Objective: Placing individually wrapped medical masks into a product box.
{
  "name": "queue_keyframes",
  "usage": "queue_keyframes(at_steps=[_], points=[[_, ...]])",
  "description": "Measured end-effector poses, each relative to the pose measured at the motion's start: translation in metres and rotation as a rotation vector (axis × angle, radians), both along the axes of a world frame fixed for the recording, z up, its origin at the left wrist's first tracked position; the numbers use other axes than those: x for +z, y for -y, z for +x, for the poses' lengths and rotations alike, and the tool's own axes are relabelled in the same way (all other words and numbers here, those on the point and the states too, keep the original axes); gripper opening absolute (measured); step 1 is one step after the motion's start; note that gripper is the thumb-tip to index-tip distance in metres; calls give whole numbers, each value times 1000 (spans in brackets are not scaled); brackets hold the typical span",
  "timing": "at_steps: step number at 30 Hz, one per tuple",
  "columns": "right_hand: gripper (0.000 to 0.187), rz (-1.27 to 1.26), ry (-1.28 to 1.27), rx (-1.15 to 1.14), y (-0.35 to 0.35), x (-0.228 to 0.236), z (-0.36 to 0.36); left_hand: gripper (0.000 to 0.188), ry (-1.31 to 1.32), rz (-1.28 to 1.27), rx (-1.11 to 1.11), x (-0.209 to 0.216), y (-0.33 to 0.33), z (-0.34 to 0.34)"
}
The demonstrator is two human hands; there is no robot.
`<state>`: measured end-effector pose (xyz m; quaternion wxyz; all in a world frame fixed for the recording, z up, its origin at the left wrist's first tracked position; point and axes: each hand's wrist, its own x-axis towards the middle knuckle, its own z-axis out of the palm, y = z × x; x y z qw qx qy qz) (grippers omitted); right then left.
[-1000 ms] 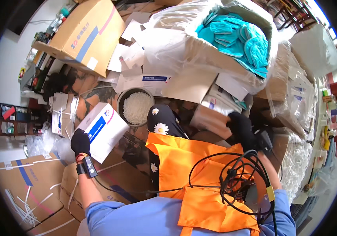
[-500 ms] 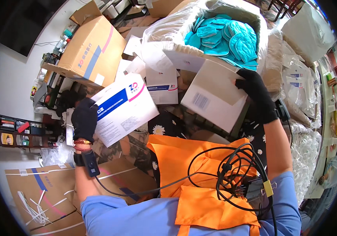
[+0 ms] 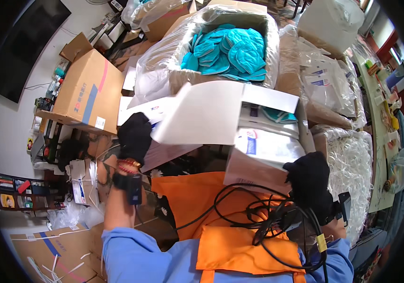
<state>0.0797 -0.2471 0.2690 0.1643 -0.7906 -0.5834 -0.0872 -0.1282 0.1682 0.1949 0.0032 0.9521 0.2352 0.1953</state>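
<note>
My left hand (image 3: 136, 139), in a black glove, is closed on the left edge of a white printed carton (image 3: 171, 156). A blurred white flap (image 3: 202, 113) covers much of that carton. At centre right an opened white box (image 3: 246, 170) stands over my lap, with white packets (image 3: 270, 145) showing inside. A teal quilted piece (image 3: 279, 115) shows at its far side. My right hand (image 3: 309, 184), gloved in black, has curled fingers at the box's near right edge; the fingertips are partly hidden.
Beyond the white box stands a plastic-lined carton (image 3: 176, 78) heaped with teal quilted pieces (image 3: 230, 49). A brown carton (image 3: 91, 89) is at the left. Bagged packets (image 3: 324, 82) and a box of white shredded filler (image 3: 348, 165) line the right. Black cables (image 3: 258, 203) loop over my orange apron (image 3: 239, 245).
My right hand has come down and nearer from the box's far right corner. The box now shows its packets, its flap swung left. The left-hand carton is now partly covered by the flap.
</note>
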Motion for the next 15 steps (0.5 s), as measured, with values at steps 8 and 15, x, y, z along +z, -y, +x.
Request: queue_keyframes(at_steps=[8,15], points=[[22,284,-7,-291,50,12,17,8,78,-86,86,-53,71,118],[20,430,-74,-374,48,21,20,5,192,-246,89,-119,187,166]])
